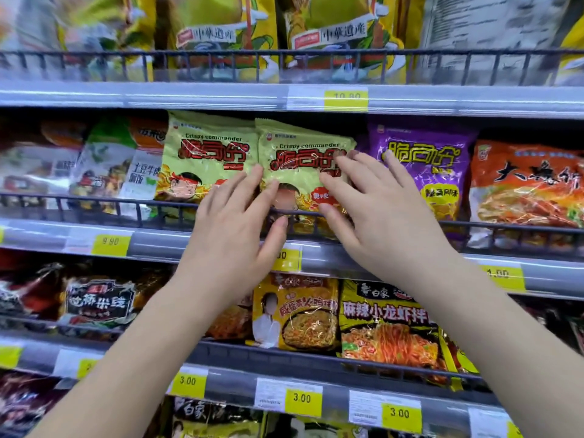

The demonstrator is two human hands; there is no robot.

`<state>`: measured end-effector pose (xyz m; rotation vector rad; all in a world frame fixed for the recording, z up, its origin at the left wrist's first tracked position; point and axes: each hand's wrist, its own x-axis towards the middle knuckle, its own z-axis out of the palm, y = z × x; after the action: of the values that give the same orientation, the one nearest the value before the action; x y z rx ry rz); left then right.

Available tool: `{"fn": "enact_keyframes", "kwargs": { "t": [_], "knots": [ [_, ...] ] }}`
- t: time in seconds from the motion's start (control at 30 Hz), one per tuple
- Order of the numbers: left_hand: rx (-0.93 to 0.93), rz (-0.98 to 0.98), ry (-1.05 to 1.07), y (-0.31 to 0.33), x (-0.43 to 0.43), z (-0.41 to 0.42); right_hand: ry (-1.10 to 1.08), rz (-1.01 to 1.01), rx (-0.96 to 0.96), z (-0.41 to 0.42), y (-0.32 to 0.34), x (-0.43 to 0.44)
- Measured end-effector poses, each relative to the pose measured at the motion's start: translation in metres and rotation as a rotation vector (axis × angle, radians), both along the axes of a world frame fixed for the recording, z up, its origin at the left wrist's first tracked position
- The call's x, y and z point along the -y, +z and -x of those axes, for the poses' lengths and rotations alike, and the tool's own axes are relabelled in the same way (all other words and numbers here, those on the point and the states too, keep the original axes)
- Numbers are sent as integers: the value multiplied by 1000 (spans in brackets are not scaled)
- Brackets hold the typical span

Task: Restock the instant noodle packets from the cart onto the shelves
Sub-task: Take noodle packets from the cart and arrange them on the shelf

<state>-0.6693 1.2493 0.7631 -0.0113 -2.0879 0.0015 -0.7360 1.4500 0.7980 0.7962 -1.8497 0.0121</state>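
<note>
A green "Crispy commander" noodle packet [303,147] was pressed back on the middle shelf [164,245], beside an identical packet [205,153], by the left hand [234,226] and right hand [379,213]. Fingers were spread straight, nothing gripped.

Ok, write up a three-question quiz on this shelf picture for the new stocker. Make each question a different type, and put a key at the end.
1. True or false: the left hand and the right hand both have straight fingers, curled round nothing.
2. Which packet stands directly to the right of the green Crispy commander packets? A) orange B) purple C) black
3. How many green Crispy commander packets face front, side by side?

Key
1. True.
2. B, the purple packet.
3. Two.
</note>
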Motion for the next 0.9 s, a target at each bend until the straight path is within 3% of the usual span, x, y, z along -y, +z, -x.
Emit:
{"fn": "enact_keyframes", "kwargs": {
  "t": [0.37,0.6,0.9],
  "knots": [
    [17,27,-31,-4,7,-4,0,38,-12,-8,-8,2],
    [-72,5,-67,-4,69,-23,173,125,-76,-36,-8,47],
    [9,31,-155,6,135,-26,33,139,-17,-42,-13,115]
  ]
}}
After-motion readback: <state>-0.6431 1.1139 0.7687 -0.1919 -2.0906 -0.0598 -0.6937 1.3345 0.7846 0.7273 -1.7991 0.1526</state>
